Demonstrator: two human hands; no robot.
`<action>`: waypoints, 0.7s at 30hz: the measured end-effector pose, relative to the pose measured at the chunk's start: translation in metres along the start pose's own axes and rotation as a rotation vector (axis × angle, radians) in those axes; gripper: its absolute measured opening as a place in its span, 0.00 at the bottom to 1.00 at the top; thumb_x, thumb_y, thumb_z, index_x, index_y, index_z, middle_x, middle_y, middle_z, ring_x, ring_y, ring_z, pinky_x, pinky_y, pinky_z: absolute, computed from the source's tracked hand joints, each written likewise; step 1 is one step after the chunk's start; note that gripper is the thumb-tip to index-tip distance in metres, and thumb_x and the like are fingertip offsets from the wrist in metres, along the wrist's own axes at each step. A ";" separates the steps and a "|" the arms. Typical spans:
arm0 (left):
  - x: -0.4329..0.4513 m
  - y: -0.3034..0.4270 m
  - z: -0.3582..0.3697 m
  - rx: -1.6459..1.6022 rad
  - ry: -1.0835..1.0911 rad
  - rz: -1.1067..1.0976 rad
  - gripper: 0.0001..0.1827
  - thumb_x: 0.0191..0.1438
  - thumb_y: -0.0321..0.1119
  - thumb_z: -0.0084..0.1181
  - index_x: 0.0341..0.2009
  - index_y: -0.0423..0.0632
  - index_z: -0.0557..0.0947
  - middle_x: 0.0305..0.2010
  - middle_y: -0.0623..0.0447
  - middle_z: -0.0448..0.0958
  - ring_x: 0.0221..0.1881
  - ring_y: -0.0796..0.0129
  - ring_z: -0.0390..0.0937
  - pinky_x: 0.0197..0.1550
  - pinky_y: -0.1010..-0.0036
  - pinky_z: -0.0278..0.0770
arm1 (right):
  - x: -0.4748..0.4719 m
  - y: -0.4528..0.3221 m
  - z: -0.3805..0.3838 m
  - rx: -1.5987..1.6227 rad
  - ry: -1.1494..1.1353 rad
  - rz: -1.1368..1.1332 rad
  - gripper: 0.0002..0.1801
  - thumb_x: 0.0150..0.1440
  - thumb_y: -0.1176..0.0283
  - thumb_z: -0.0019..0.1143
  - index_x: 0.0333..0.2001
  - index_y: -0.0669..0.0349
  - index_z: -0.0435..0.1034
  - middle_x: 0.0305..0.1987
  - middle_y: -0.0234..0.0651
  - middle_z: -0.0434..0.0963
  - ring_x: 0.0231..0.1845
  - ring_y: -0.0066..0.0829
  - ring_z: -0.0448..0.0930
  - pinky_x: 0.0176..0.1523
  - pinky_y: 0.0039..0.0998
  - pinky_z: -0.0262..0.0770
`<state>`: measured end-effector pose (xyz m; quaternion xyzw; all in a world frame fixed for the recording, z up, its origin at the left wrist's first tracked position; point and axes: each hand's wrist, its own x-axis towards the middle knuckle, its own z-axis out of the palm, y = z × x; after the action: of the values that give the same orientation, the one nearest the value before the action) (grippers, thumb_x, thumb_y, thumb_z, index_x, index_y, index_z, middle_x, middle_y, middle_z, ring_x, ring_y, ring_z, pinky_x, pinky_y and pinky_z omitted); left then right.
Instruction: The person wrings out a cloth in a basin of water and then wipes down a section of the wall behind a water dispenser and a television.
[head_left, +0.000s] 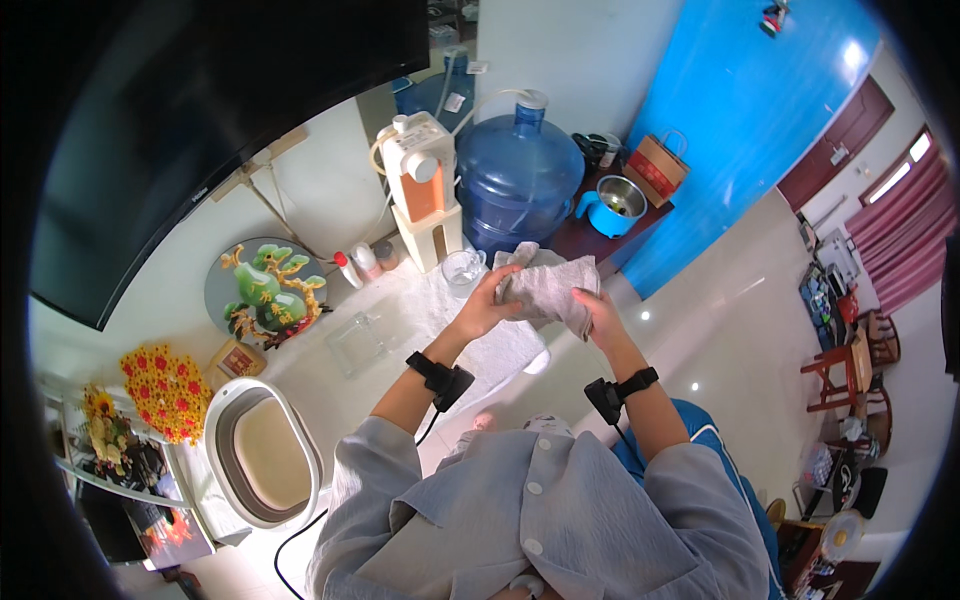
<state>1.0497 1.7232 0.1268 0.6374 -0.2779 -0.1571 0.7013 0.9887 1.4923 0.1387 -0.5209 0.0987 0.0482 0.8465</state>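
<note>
A light grey-pink cloth is bunched between my two hands, above the cabinet's right end. My left hand grips its left side, and my right hand holds its right edge. Just left of the cloth stands a clear glass mug, near a white and orange water dispenser. Behind the cloth is a large blue water bottle. A clear glass tray lies on the white-covered cabinet top.
An oval white and grey basin sits at the left, near a green gourd ornament. Small bottles stand by the wall. A blue pot and a paper bag are at the right. A television overhangs the upper left.
</note>
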 end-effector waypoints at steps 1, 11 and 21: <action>-0.001 -0.001 -0.008 0.113 0.010 -0.002 0.31 0.44 0.26 0.60 0.56 0.50 0.68 0.59 0.47 0.60 0.59 0.59 0.58 0.61 0.69 0.55 | 0.006 -0.001 0.000 -0.005 -0.015 0.007 0.21 0.53 0.71 0.54 0.50 0.69 0.65 0.45 0.37 0.75 0.46 0.28 0.76 0.50 0.30 0.71; 0.004 0.026 -0.034 0.869 0.156 -0.123 0.31 0.42 0.56 0.60 0.49 0.53 0.77 0.44 0.47 0.72 0.40 0.51 0.75 0.43 0.64 0.74 | 0.055 -0.020 0.006 -0.202 -0.199 0.084 0.21 0.53 0.69 0.55 0.48 0.70 0.67 0.44 0.37 0.76 0.44 0.27 0.76 0.48 0.28 0.71; 0.041 0.018 -0.059 0.679 0.455 -0.017 0.15 0.47 0.39 0.62 0.36 0.43 0.79 0.36 0.47 0.76 0.34 0.60 0.76 0.37 0.70 0.73 | 0.097 -0.043 0.011 -0.141 -0.194 0.123 0.20 0.54 0.68 0.54 0.47 0.72 0.67 0.43 0.39 0.76 0.42 0.29 0.77 0.46 0.29 0.73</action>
<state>1.1151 1.7493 0.1500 0.8534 -0.1466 0.0825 0.4933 1.0929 1.4806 0.1597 -0.5648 0.0445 0.1570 0.8089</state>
